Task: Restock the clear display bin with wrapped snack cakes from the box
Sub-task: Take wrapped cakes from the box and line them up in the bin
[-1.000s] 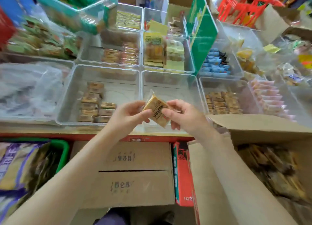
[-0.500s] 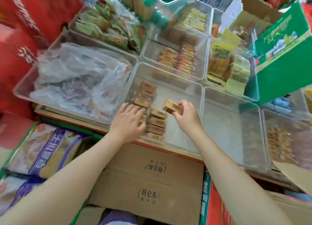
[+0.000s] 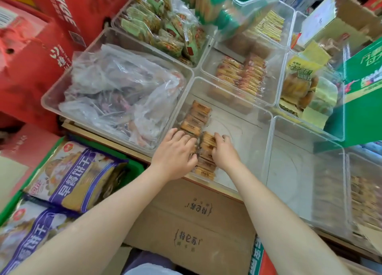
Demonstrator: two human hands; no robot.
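Here both hands rest in the clear plastic bin [image 3: 237, 109]: left hand [image 3: 174, 155] flat on tan wrapped snack cakes [image 3: 194, 119], right hand [image 3: 224, 152] at its three o'clock pinching the top cake [image 3: 208, 139].

The snack cakes [image 3: 198, 117] are golden brown with dark writing, in a see-through bin [image 3: 248, 111]. Left of the bin, a big box [image 3: 41, 53] is red with white letters. Below-left, bags [image 3: 76, 175] are purple and white. Far right, a box [image 3: 363, 93] is green.

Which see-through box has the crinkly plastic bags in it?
The big bin on the left, beside the one the hands are in. It is stuffed with clear plastic bags; the others hold wrapped snacks.
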